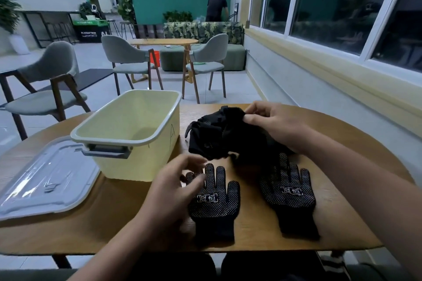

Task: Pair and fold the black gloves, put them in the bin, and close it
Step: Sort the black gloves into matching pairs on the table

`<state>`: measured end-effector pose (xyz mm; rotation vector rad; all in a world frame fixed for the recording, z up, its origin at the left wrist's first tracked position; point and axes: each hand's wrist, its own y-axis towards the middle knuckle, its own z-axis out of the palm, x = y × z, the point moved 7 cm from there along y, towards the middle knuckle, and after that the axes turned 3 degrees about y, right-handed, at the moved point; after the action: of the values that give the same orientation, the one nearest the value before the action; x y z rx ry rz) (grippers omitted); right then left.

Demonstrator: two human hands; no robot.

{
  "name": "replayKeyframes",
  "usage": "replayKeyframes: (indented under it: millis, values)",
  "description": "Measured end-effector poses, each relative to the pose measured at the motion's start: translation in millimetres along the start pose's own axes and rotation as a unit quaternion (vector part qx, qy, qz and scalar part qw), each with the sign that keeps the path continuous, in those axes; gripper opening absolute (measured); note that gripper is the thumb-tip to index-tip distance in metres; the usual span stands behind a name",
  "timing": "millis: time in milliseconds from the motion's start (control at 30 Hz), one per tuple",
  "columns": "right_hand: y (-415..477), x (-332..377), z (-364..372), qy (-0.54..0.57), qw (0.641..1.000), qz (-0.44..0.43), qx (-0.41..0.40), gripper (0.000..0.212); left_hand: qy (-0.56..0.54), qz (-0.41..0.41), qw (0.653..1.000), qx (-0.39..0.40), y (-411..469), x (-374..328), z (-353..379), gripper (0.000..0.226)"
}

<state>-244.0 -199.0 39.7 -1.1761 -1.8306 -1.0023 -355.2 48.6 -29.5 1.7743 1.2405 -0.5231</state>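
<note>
Two gloves flat on the table (114, 217), dotted palms up, cuffs toward the person: left glove (214, 203) and right glove (288, 196), apart, side by side. Left hand (173, 191) over the left glove's fingertips, fingers (194, 180) loosely curled and apart, touching its edge, not clamped. Behind, a crumpled pile (219, 137) of more black gloves; right hand (276, 125) on its far side, fingers pinched on the cloth. Left of the pile, the yellow bin (137, 130), open, nothing inside, grey handle facing the person. Lid (45, 180) flat on the table, left of the bin, touching its near corner.
</note>
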Motion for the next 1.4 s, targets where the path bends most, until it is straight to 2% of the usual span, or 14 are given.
replayKeyframes:
  millis: [200, 267, 333, 400, 533, 600, 700, 767, 867, 933, 967, 1033, 1133, 1400]
  values:
    - [-10.9, 39.0, 6.3, 0.113, 0.993, -0.023, 0.029, 0.005, -0.103, -0.026, 0.994, -0.031, 42.0, -22.7, -18.9, 0.049]
    - [-14.9, 48.6, 13.6, 0.121, 0.991, -0.028, 0.042, 0.004, -0.127, -0.04, 0.991, -0.004, 54.3, -36.8, -20.4, 0.071]
    - [-20.1, 58.3, 22.5, 0.132, 0.988, -0.04, 0.07, 0.009, -0.169, -0.063, 0.983, 0.032, 63.2, -49.2, -19.4, 0.079]
    - [-23.8, 64.3, 29.4, 0.133, 0.985, -0.045, 0.098, 0.017, -0.2, -0.073, 0.976, 0.041, 68.8, -58.0, -22.7, 0.062]
    - [-27.3, 66.3, 34.0, 0.135, 0.984, -0.051, 0.107, 0.017, -0.175, -0.027, 0.984, 0.023, 75.0, -73.2, -35.3, 0.021]
    - [-29.1, 64.5, 31.8, 0.127, 0.988, -0.049, 0.073, 0.015, -0.17, -0.015, 0.985, 0.02, 77.6, -78.6, -39.8, 0.015]
    - [-37.6, 64.5, 16.6, 0.126, 0.986, -0.09, -0.056, 0.018, -0.143, 0.003, 0.99, 0.008, 81.9, -82.0, -46.3, 0.012]
    - [-47.3, 60.5, 18.5, 0.193, 0.976, -0.081, -0.058, 0.027, -0.123, 0.015, 0.992, -0.008, 83.5, -82.6, -50.2, 0.01]
    - [-67.0, 54.0, 62.6, 0.297, 0.945, 0.043, 0.131, 0.061, -0.097, 0.045, 0.994, -0.035, 83.7, -87.4, -54.2, 0.008]
    - [-81.8, 45.0, 92.9, 0.336, 0.901, 0.124, 0.244, 0.09, -0.082, 0.065, 0.994, -0.039, 80.5, -92.2, -52.7, 0.007]
    - [-84.6, 39.1, 103.4, 0.369, 0.877, 0.149, 0.269, 0.1, -0.067, 0.077, 0.994, -0.039, 78.5, -93.5, -51.5, 0.007]
    - [-83.4, 29.2, 116.7, 0.438, 0.836, 0.172, 0.283, 0.109, -0.034, 0.104, 0.993, -0.038, 72.2, -96.7, -47.6, 0.005]
    - [-73.3, 17.8, 124.9, 0.506, 0.797, 0.18, 0.275, 0.108, 0.027, 0.14, 0.989, -0.044, 58.9, -99.7, -41.4, 0.008]
    - [-42.4, -3.6, 123.5, 0.584, 0.76, 0.205, 0.197, 0.097, 0.086, 0.209, 0.974, 0.007, 17.0, -82.0, -13.1, 0.017]
